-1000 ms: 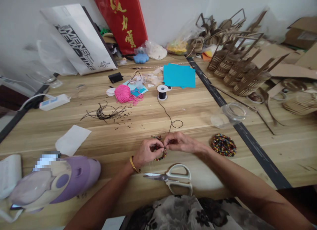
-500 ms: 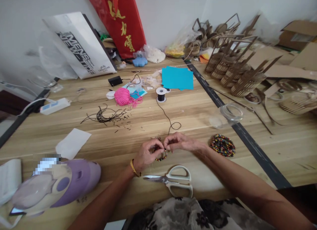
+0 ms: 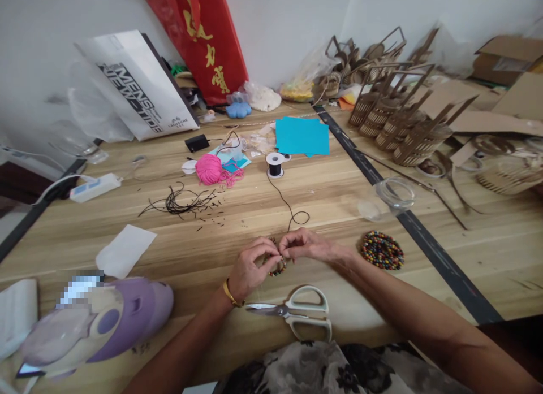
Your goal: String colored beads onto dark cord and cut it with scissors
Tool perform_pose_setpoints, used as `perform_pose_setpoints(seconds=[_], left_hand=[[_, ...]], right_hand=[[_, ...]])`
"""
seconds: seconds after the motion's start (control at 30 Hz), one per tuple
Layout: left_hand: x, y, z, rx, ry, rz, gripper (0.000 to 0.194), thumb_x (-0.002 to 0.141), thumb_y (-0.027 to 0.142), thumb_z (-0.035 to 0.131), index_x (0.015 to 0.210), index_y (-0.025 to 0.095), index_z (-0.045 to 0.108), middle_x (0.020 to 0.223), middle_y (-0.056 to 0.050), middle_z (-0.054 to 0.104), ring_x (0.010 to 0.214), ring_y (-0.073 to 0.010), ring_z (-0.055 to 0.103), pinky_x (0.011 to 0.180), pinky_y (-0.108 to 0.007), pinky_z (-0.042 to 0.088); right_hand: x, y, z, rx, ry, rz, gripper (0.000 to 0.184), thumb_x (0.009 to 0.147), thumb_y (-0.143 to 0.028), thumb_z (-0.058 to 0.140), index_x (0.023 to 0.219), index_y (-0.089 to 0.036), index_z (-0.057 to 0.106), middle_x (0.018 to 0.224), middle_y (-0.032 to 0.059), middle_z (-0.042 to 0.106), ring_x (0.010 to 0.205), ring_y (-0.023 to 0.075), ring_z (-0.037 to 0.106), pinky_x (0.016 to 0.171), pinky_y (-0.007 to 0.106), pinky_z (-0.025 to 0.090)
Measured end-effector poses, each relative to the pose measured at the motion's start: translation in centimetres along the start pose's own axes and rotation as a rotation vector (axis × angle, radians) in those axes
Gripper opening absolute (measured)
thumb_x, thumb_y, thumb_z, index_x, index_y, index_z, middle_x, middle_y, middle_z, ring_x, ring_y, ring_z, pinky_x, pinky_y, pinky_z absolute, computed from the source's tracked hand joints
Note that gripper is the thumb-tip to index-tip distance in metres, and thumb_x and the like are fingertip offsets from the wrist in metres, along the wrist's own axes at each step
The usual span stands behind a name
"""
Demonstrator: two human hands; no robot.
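A small beaded bracelet (image 3: 278, 268) of multicoloured beads hangs from the pinched fingertips of my left hand (image 3: 253, 263). Touching those fingertips, my right hand (image 3: 309, 245) is closed in a pinch at the bracelet's top. A thin black cord (image 3: 290, 204) runs from a white spool (image 3: 275, 163), makes a loop on the table and disappears at my right fingers. What exactly lies between the fingertips is mostly hidden. Just below my hands, cream-handled scissors (image 3: 292, 312) lie with their blades pointing left. Coiled multicoloured bead strands (image 3: 382, 250) rest beyond my right forearm.
Left of the hands lie cut black cords (image 3: 176, 200), white paper (image 3: 126, 251) and a purple-and-cream device (image 3: 131, 309). Pink yarn (image 3: 209, 169) and blue sheets (image 3: 302, 136) are farther back. A clear coil (image 3: 396, 193) and woven baskets (image 3: 422, 139) stand at right.
Both hands stay together at the bracelet, with only slight finger movement. The view has shifted a little; the objects on the table keep their places.
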State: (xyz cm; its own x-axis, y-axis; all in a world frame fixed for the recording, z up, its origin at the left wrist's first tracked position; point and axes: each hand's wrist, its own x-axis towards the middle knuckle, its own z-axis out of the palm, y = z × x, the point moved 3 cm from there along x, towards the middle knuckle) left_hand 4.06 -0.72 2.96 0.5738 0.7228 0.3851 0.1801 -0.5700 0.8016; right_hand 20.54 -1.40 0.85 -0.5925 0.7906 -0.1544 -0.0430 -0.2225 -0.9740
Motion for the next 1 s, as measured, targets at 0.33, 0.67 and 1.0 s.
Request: perform_pose_setpoints(seconds=[0.33, 0.67, 1.0], left_hand=[[-0.7, 0.4, 0.2, 0.391, -0.068, 0.107, 0.011, 0.086, 0.018, 0.056, 0.078, 0.015, 0.063, 0.070, -0.003, 0.062, 0.066, -0.0124, 0.057, 0.063, -0.023, 0.044], [-0.8, 1.0, 0.4, 0.549, -0.079, 0.161, 0.016, 0.086, 0.017, 0.052, 0.072, 0.017, 0.061, 0.066, -0.002, 0.058, 0.061, -0.0126, 0.052, 0.060, -0.025, 0.038], [-0.6, 1.1, 0.4, 0.487, -0.110, 0.118, 0.014, 0.076, 0.010, 0.051, 0.065, 0.017, 0.054, 0.062, 0.000, 0.053, 0.057, -0.0113, 0.048, 0.058, -0.023, 0.037]], right_hand=[[0.1, 0.0, 0.1, -0.048, 0.042, -0.004, 0.019, 0.075, -0.030, 0.066, 0.075, -0.012, 0.061, 0.066, -0.0023, 0.056, 0.057, 0.0077, 0.048, 0.058, 0.021, 0.039], [0.2, 0.0, 0.3, -0.038, 0.052, -0.010, 0.019, 0.074, -0.030, 0.067, 0.073, -0.011, 0.062, 0.062, -0.0033, 0.055, 0.055, 0.0070, 0.046, 0.054, 0.020, 0.038], [0.1, 0.2, -0.2, -0.073, 0.035, 0.017, 0.018, 0.074, -0.029, 0.068, 0.076, -0.012, 0.064, 0.065, -0.0019, 0.058, 0.056, 0.0075, 0.048, 0.055, 0.020, 0.041]])
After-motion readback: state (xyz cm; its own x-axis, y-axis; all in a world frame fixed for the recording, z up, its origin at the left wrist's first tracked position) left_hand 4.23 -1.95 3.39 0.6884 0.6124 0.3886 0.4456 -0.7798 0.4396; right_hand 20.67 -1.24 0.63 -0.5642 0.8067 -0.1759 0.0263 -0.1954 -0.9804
